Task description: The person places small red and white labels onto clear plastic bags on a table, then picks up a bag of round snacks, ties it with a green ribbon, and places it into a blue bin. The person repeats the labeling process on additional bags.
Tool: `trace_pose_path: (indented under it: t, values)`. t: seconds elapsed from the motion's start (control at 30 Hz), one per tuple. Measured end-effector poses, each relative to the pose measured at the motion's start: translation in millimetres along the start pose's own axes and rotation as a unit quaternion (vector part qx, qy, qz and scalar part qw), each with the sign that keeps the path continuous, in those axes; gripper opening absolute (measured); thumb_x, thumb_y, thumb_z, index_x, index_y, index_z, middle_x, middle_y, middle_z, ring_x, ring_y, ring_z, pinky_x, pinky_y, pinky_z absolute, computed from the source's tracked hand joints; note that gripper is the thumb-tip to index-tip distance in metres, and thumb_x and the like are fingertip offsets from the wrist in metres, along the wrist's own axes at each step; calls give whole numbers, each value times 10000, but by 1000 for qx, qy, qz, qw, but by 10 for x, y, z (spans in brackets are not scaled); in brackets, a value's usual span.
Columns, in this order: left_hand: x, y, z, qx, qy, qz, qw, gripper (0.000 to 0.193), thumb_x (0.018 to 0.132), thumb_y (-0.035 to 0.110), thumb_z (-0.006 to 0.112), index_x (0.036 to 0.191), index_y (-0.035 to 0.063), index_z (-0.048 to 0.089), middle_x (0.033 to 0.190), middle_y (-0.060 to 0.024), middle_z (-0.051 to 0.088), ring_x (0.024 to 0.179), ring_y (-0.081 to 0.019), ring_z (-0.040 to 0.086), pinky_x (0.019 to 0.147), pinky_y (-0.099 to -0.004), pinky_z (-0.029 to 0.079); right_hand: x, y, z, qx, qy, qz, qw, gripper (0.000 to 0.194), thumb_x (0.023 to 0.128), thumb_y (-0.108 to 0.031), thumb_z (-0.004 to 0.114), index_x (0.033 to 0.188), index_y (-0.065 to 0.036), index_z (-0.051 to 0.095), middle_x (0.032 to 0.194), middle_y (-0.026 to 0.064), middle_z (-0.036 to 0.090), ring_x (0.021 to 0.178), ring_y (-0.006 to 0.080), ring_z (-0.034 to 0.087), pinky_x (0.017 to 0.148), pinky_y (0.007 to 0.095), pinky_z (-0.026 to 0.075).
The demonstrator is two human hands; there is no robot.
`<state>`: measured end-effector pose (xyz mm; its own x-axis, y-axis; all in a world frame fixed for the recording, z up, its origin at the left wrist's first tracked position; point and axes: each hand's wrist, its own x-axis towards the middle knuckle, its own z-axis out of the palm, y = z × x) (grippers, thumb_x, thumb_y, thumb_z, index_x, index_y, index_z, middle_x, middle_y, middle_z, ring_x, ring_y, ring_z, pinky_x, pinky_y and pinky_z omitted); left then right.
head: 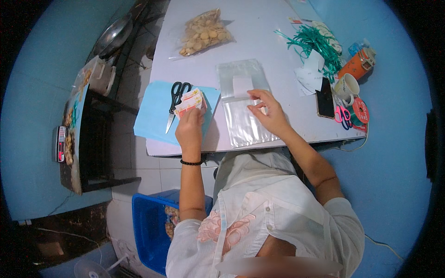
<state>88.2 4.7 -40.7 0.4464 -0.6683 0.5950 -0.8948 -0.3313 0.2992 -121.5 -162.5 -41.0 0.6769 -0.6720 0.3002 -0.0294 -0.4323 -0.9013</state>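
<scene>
Several small printed cards (189, 101) are fanned out in my left hand (189, 127), above a light-blue sheet or folder (153, 107). Black-handled scissors (176, 95) lie on that blue surface, just left of the cards. My right hand (269, 111) hovers over clear plastic bags (245, 127) stacked flat on the white table (194, 74), its thumb and forefinger apart with nothing visible between them. A pale paper slip (242, 87) shows at the upper part of the bags, close to my right fingertips. Whether those fingertips touch it, I cannot tell.
A plastic bag of round, flat pale pieces (207, 36) lies farther back. Along the right stand green ribbons (314, 47), an orange bottle (357, 64), a mug (347, 86), a phone (325, 99), pink-handled scissors (341, 114) and a ribbon spool (359, 111). A blue bin (147, 222) sits below left.
</scene>
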Motion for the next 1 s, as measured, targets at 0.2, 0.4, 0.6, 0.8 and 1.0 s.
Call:
trace_pose_path:
  t: [0.2,0.4,0.6,0.8,1.0]
  values:
    - [2,627,-364,-148,42,26,988,267,835,-18,738,1089,64,746,911,-109,684,829,-249,671,716,-337,535,-55,-380,151,307,-62,63,948,357,901,71,669,1250,22,620,1101,83,664,1021,138,634,914,274,541]
    - [-28,963,-371,-234,57,68,968,352,777,-32,796,1108,82,764,919,-92,687,820,-219,658,728,-305,529,-92,-611,100,363,-34,101,926,350,876,57,719,1215,39,632,1004,85,682,918,128,658,888,295,592]
    - [-33,963,-379,-210,74,118,968,400,725,-30,821,1105,83,768,913,-65,669,812,-213,630,708,-324,499,-106,-628,82,386,-24,109,916,300,876,71,712,1166,61,633,1024,118,694,932,146,680,875,323,614]
    - [50,899,-432,-121,73,203,969,369,715,20,826,1074,87,767,932,-41,678,823,-212,635,707,-350,471,-94,-631,24,334,-29,103,937,277,869,60,729,1134,55,647,1012,121,699,932,147,683,871,310,607]
    - [75,918,-416,-170,38,200,964,321,800,34,748,1120,59,738,1023,-43,681,843,-203,628,709,-343,462,-103,-628,41,213,-1,29,977,234,871,60,709,1098,31,663,977,74,706,905,108,669,836,265,570]
